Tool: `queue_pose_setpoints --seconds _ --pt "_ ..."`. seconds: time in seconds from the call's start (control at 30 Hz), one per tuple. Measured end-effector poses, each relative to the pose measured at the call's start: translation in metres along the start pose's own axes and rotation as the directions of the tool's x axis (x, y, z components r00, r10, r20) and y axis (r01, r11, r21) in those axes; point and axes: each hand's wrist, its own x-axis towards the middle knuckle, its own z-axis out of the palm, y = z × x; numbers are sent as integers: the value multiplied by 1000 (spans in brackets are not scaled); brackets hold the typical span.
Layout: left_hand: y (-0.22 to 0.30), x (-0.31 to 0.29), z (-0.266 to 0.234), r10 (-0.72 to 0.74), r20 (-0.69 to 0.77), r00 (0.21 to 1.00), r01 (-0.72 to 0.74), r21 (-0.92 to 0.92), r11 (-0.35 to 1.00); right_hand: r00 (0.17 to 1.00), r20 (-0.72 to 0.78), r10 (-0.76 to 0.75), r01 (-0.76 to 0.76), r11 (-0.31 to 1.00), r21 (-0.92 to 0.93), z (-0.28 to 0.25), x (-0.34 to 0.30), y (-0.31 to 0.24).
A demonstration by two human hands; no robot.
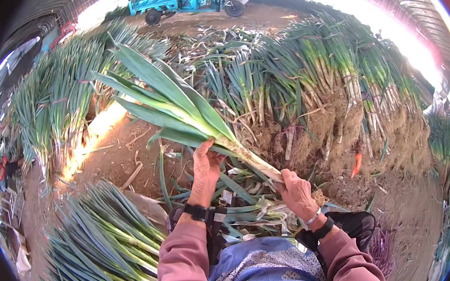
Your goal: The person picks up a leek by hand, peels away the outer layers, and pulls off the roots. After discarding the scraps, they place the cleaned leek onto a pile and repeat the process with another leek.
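A large leek [200, 119] with broad green leaves and a pale stalk lies slantwise across both my hands, leaves toward the upper left. My left hand [207, 163] supports it from below where the leaves meet the stalk, its fingers partly hidden behind the leek. My right hand [296, 192] wraps round the lower stalk near the root end. Beneath the leek, stripped leaves and peelings [251, 207] lie heaped in front of my knees. A pile of leeks [110, 232] rests on the ground at my left side.
Rooted leeks [342, 86] stand massed at the far right, and more bundles [63, 94] stand at the left. An orange strip [357, 162] lies by the roots. Purple strands [383, 245] are near my right knee. A blue cargo tricycle [186, 0] is parked at the back.
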Motion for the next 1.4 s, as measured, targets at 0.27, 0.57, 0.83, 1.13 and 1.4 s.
queue_pose_setpoints --seconds 0.27,0.57,0.83,1.13,1.4 --pt "19 -2 2 -1 10 1000 2 -34 999 989 -139 -53 51 999 -18 4 8 -14" --pt "12 8 -20 105 -125 987 -96 70 993 995 -94 12 -9 1000 27 27 -2 -16" --pt "4 4 -14 -91 -167 982 88 -24 996 981 173 -87 -13 859 511 38 -20 -15" --pt "-3 -9 2 -267 -278 923 343 273 899 977 165 133 -198 852 485 50 -33 -37" --pt "9 -18 9 -145 -209 967 208 322 924 972 144 186 -233 857 460 46 -23 -54"
